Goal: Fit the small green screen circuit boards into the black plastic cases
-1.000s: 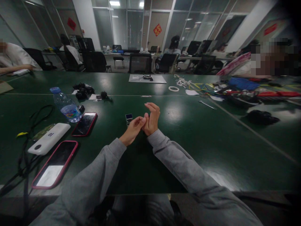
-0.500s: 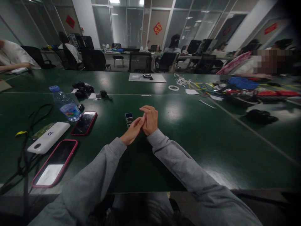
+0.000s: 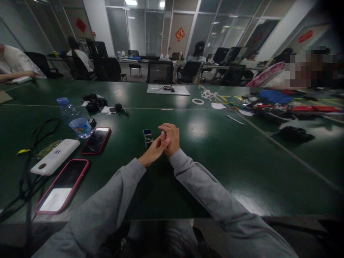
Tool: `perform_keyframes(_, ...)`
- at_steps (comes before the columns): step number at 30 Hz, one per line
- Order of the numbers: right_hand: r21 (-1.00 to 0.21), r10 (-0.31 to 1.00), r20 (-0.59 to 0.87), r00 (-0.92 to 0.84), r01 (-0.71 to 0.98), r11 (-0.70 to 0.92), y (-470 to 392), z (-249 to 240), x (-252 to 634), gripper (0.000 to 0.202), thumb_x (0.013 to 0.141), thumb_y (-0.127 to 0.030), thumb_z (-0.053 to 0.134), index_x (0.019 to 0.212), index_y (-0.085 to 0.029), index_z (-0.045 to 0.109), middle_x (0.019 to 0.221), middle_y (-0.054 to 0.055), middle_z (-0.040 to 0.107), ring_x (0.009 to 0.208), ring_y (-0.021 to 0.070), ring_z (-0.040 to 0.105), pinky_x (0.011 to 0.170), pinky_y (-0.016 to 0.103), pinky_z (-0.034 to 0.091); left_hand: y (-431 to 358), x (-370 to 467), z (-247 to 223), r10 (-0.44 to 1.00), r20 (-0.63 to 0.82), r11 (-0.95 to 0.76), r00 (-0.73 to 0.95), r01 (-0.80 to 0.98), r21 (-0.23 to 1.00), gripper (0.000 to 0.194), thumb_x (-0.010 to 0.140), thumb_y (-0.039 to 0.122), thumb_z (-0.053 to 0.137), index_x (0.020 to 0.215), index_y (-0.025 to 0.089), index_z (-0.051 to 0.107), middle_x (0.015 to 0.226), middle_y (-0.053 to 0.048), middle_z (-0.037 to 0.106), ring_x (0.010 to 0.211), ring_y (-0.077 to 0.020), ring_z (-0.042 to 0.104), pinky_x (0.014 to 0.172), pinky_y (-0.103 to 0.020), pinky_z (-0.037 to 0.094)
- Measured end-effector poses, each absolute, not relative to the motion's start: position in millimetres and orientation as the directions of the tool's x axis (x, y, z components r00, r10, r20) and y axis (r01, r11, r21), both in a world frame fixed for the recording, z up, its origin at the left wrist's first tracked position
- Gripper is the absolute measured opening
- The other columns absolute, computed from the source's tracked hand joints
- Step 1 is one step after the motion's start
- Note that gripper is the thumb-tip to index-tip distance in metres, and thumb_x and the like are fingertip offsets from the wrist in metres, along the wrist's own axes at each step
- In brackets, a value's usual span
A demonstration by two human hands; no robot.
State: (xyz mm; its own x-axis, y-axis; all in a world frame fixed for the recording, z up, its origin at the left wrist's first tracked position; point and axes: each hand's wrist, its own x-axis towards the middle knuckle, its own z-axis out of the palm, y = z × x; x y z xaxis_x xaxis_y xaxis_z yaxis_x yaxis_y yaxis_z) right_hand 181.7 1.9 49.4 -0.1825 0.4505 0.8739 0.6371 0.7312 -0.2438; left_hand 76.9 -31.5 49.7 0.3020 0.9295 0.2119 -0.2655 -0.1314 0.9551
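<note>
My left hand (image 3: 154, 150) and my right hand (image 3: 173, 139) are pressed together over the green table (image 3: 204, 172). The left fingers and thumb reach into the right palm, and the right fingers curl over from above. Both hands are closed, and whatever may lie between them is hidden. Just left of them sits a small electronic module (image 3: 147, 133) with a dark square screen and a circuit board. My left hand partly covers its lower end.
On the left lie two red-edged phones (image 3: 96, 141) (image 3: 63, 186), a white power bank (image 3: 55, 157), black cables (image 3: 28, 179) and a tilted water bottle (image 3: 76, 119). Tape roll (image 3: 198, 101), metal tool (image 3: 235, 120) and tangled wires (image 3: 276, 98) lie right. Other people sit around.
My left thumb and fingers have shifted slightly right, further against the right hand. The right hand has dropped a little. More of the small module shows now.
</note>
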Motion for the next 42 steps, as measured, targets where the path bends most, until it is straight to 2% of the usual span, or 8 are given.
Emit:
perform_keyframes(8, -0.196, 0.4, 0.896, -0.191, 0.639, 0.744, -0.9, 51.0, 180.1, 0.022, 0.085, -0.024, 0.046, 0.106, -0.02, 0.049, 0.102, 0.008, 0.057, 0.098, 0.0219, 0.053, 0.083, 0.039, 0.039, -28.6, 72.9, 56.2, 0.946, 0.227, -0.178, 0.233, -0.215, 0.96, 0.034, 0.071, 0.038, 0.071, 0.086, 0.014, 0.051, 0.085, -0.001, 0.055, 0.08, -0.0127, 0.053, 0.077, -0.027, 0.043)
perform_keyframes(13, -0.163, 0.382, 0.899, -0.216, 0.644, 0.748, -1.6, 52.6, 181.7, 0.025, 0.082, -0.021, 0.047, 0.107, -0.02, 0.049, 0.103, 0.007, 0.057, 0.098, 0.0216, 0.053, 0.082, 0.038, 0.039, -29.2, 70.5, 59.5, 0.9, 0.192, -0.116, 0.392, -0.209, 0.971, 0.032, 0.076, 0.039, 0.066, 0.091, 0.013, 0.054, 0.089, -0.004, 0.058, 0.085, -0.0131, 0.054, 0.084, -0.03, 0.042)
perform_keyframes(18, -0.179, 0.418, 0.876, -0.242, 0.642, 0.746, -3.1, 50.9, 185.5, 0.027, 0.082, -0.025, 0.048, 0.109, -0.02, 0.047, 0.105, 0.008, 0.056, 0.1, 0.0229, 0.052, 0.083, 0.039, 0.038, -27.8, 67.6, 60.9, 0.921, 0.206, -0.144, 0.331, -0.202, 0.969, 0.032, 0.072, 0.038, 0.07, 0.076, 0.013, 0.052, 0.072, 0.002, 0.051, 0.067, -0.0078, 0.048, 0.066, -0.022, 0.041)
perform_keyframes(24, -0.149, 0.448, 0.835, -0.321, 0.652, 0.743, -6.0, 46.4, 187.5, 0.047, 0.082, -0.038, 0.053, 0.124, -0.02, 0.041, 0.113, 0.01, 0.053, 0.106, 0.026, 0.049, 0.086, 0.041, 0.037, -15.1, 50.2, 69.2, 0.931, 0.29, -0.25, 0.221, -0.192, 0.949, 0.031, 0.081, 0.045, 0.058, 0.082, 0.014, 0.056, 0.067, 0.003, 0.049, 0.057, -0.0062, 0.045, 0.052, -0.019, 0.036)
perform_keyframes(29, -0.205, 0.478, 0.846, -0.236, 0.685, 0.699, -4.2, 42.0, 194.0, 0.046, 0.084, -0.036, 0.053, 0.124, -0.02, 0.04, 0.113, 0.011, 0.052, 0.108, 0.0262, 0.048, 0.087, 0.042, 0.037, 0.0, 33.6, 62.6, 0.943, 0.325, -0.321, 0.078, -0.054, 0.945, 0.031, 0.082, 0.045, 0.058, 0.082, 0.014, 0.063, 0.061, 0.003, 0.048, 0.053, -0.0058, 0.043, 0.05, -0.018, 0.036)
perform_keyframes(34, -0.289, 0.505, 0.851, -0.144, 0.675, 0.679, -1.0, 41.3, 197.2, 0.044, 0.083, -0.035, 0.054, 0.122, -0.02, 0.04, 0.113, 0.011, 0.052, 0.109, 0.0265, 0.048, 0.087, 0.043, 0.038, -3.3, 36.2, 62.0, 0.926, 0.3, -0.299, 0.229, -0.042, 0.953, 0.034, 0.083, 0.045, 0.055, 0.084, 0.014, 0.069, 0.061, 0.001, 0.051, 0.055, -0.007, 0.047, 0.051, -0.019, 0.037)
perform_keyframes(39, -0.313, 0.523, 0.844, -0.117, 0.684, 0.659, -1.0, 42.1, 197.3, 0.044, 0.083, -0.037, 0.056, 0.121, -0.019, 0.041, 0.114, 0.011, 0.052, 0.108, 0.0266, 0.048, 0.087, 0.043, 0.038, 0.4, 31.8, 59.2, 0.947, 0.321, -0.321, -0.023, -0.041, 0.946, 0.032, 0.072, 0.044, 0.068, 0.085, 0.015, 0.068, 0.069, 0.0, 0.059, 0.057, -0.0077, 0.05, 0.054, -0.02, 0.041)
perform_keyframes(42, -0.324, 0.533, 0.839, -0.113, 0.683, 0.655, -1.8, 42.5, 196.9, 0.045, 0.083, -0.038, 0.055, 0.121, -0.019, 0.041, 0.114, 0.011, 0.051, 0.109, 0.0267, 0.048, 0.087, 0.043, 0.038, 3.4, 27.1, 57.5, 0.943, 0.316, -0.321, -0.102, -0.031, 0.947, 0.035, 0.073, 0.048, 0.065, 0.066, 0.014, 0.061, 0.06, 0.001, 0.055, 0.055, -0.0077, 0.05, 0.055, -0.02, 0.041)
